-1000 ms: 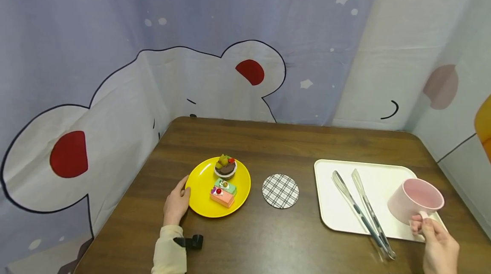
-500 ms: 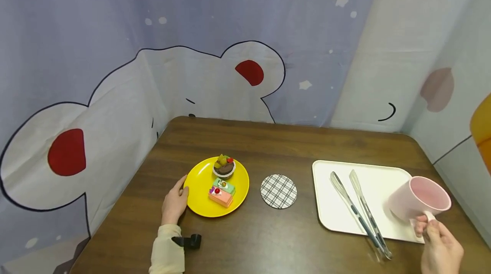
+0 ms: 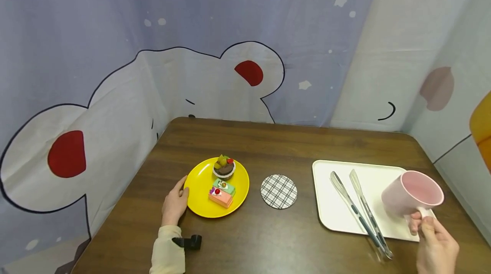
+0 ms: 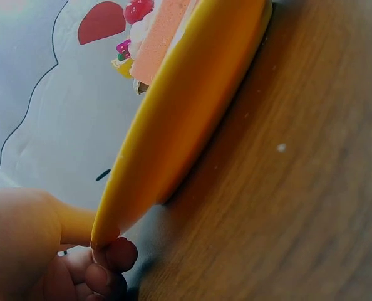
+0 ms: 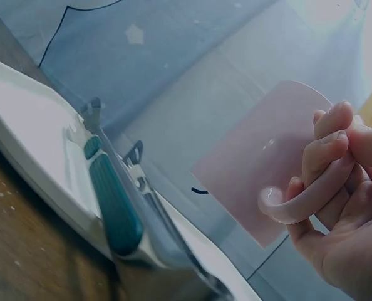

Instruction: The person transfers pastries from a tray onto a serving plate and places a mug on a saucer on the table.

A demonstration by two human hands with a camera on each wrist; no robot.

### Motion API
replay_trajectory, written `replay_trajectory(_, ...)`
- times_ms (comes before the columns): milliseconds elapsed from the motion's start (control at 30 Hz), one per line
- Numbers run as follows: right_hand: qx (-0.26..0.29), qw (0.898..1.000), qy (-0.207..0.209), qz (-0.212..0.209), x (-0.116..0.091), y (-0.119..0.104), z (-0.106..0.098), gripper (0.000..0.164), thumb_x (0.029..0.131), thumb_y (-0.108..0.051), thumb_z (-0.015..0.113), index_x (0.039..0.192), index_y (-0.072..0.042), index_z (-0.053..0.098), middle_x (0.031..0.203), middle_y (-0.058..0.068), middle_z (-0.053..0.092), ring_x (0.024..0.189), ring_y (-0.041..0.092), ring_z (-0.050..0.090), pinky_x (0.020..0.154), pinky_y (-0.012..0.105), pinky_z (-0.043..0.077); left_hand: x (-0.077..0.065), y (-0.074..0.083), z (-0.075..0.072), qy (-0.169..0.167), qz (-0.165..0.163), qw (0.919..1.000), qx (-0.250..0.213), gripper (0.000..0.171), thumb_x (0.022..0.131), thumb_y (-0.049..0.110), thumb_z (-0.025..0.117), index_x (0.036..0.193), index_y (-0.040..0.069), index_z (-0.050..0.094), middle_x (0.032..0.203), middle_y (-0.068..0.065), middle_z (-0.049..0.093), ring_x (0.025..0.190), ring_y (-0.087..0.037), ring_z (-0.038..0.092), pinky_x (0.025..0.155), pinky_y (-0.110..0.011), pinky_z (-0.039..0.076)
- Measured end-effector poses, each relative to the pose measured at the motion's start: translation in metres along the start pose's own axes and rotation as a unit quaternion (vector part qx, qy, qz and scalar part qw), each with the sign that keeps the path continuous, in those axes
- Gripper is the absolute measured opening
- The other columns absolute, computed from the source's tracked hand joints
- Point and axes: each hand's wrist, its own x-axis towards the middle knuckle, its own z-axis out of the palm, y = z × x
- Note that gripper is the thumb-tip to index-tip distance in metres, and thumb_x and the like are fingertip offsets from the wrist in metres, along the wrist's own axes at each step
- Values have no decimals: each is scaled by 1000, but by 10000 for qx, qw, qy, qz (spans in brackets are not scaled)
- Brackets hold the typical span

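My right hand (image 3: 436, 240) grips the handle of a pink mug (image 3: 399, 196), fingers curled through it. In the right wrist view the mug (image 5: 261, 163) is held above the white tray (image 3: 325, 206), its base apart from it. At the left, my left hand (image 3: 175, 201) holds the rim of a yellow plate (image 3: 199, 195), thumb on top and fingers curled beneath, as the left wrist view shows. On that plate are a chocolate fruit tart (image 3: 224, 168), a green cake slice (image 3: 228, 187) and a pink cake slice (image 3: 220, 199). They look like toy food.
Metal tongs (image 3: 364, 218) with dark teal grips lie across the tray, their handle end over its front edge. A round checked coaster (image 3: 278, 191) lies on the wooden table (image 3: 268, 240) between plate and tray. A printed curtain (image 3: 314, 31) hangs behind and at the sides.
The mug in my right hand shifted slightly to the right, then back to the left over the tray. My left hand and the plate have stayed in place.
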Motion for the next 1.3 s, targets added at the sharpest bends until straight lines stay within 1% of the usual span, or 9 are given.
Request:
replay_trajectory(133,-151,9997,-142,151,-2,3,4,29,97,13,37,80,19,60,77,20,64,61,21,54,69,23,44,0,0,0,24,44,10000,23,50,102,22,40,151,13,33,137,-28,52,126,-47,51,101,-63,39)
replay_trajectory(300,-284,9985,-404,242,-4,10,7,30,98,11,36,81,17,61,78,18,66,62,19,54,67,22,43,0,1,-1,30,53,10000,57,51,102,22,40,151,13,33,137,-28,52,125,-47,51,100,-64,39)
replay_trajectory(500,-1050,9936,-231,344,-6,17,13,28,98,4,43,80,14,62,78,13,65,61,16,52,67,20,42,-1,2,-1,42,90,9999,60,51,102,22,40,151,12,33,137,-28,52,125,-47,51,101,-64,39)
replay_trajectory(600,-1436,9884,-92,476,-8,21,18,27,98,2,46,77,10,62,75,11,65,61,15,52,67,20,41,-1,3,-1,17,74,10000,53,51,102,22,40,151,12,33,137,-29,52,124,-47,52,100,-63,39)
replay_trajectory(700,-1664,9842,-138,587,-9,25,23,27,98,2,46,77,9,62,73,9,63,62,15,51,68,20,40,-1,2,-1,3,56,10000,36,50,102,22,40,151,12,33,137,-29,52,125,-47,51,101,-63,39)
replay_trajectory(833,-1839,9800,-355,667,-11,32,29,27,99,0,45,80,8,64,71,6,61,62,13,49,70,20,38,-1,2,-1,2,39,10000,48,50,102,22,40,151,13,33,137,-28,52,126,-47,50,101,-63,39)
replay_trajectory(1000,-2072,9732,-656,750,-13,40,34,27,99,-1,44,82,6,65,71,4,60,62,12,48,67,20,37,-2,5,-2,17,20,10000,77,50,102,23,40,151,13,33,137,-28,52,126,-47,50,102,-63,39)
replay_trajectory(1233,-2506,9574,-986,1039,-13,49,46,27,101,-6,45,83,1,64,70,0,58,63,10,50,66,21,38,-2,5,-3,-12,-28,10000,94,50,103,23,40,151,13,33,138,-28,51,127,-47,49,102,-63,38)
replay_trajectory(1300,-2541,9551,-1052,1103,-13,52,51,27,101,-6,45,83,1,64,72,0,59,63,10,50,66,21,38,-3,5,-4,-29,-52,9999,90,50,103,23,39,151,13,32,139,-28,51,127,-47,50,103,-63,38)
